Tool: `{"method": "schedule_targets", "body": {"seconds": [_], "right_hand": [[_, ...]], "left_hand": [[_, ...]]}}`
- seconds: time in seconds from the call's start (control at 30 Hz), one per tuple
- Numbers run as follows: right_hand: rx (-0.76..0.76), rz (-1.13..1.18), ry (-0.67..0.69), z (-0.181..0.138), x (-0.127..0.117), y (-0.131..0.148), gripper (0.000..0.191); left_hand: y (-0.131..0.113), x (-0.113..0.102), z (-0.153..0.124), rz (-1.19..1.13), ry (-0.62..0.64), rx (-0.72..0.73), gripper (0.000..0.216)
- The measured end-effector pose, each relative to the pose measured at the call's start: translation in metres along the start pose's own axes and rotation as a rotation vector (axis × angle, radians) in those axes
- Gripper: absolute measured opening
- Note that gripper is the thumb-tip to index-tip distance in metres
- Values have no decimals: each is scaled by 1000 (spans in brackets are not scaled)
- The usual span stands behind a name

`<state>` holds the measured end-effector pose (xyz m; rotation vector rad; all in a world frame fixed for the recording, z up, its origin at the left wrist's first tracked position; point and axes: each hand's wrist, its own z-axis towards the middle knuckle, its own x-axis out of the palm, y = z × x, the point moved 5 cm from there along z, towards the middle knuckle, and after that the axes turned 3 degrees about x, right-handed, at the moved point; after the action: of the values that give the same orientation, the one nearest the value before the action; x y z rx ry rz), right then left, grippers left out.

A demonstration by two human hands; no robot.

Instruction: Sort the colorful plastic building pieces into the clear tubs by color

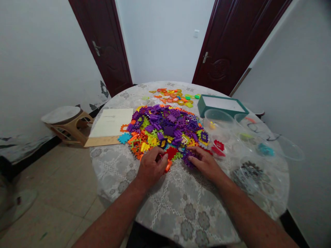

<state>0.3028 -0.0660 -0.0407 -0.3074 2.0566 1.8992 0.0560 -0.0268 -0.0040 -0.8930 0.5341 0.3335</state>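
A heap of plastic gear toy pieces (169,131), mostly purple on top with orange, yellow and green below, covers the middle of the table. At its near edge, my left hand (152,164) is closed, with a bit of red showing between thumb and fingers. A red gear piece (171,152) lies just right of those fingertips. My right hand (205,163) has its fingers and thumb on a purple gear piece (188,159) at the heap's front right. Between the hands are a green piece (178,156) and an orange piece (168,166).
Clear plastic bowls stand on the right; one holds grey gears (250,172), another a blue piece (266,149). Behind them is a green-edged box (222,104). Orange pieces (172,96) lie at the back. An open book (112,122) is left, beside a wooden stool (67,125).
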Motion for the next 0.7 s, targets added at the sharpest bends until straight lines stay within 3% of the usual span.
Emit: {"method": "schedule_targets", "body": {"seconds": [0.13,0.27,0.37,0.53,0.7], "right_hand": [[61,89,34,1,0,-1,45],[83,153,44,4,2,-5,43],[75,145,35,6,4,-4,39],[-64,8,-25,4,9,8,31],[-210,-148,-42,-3,23,20,35]], "left_hand": [[4,-2,-2,-11,-56,106,3],[-5,-2,-4,52,-77,324,12],[-13,-1,-4,99,-52,407,18],[-15,1,-6,183,26,435,15],[-11,7,-9,242,41,511,21]]}}
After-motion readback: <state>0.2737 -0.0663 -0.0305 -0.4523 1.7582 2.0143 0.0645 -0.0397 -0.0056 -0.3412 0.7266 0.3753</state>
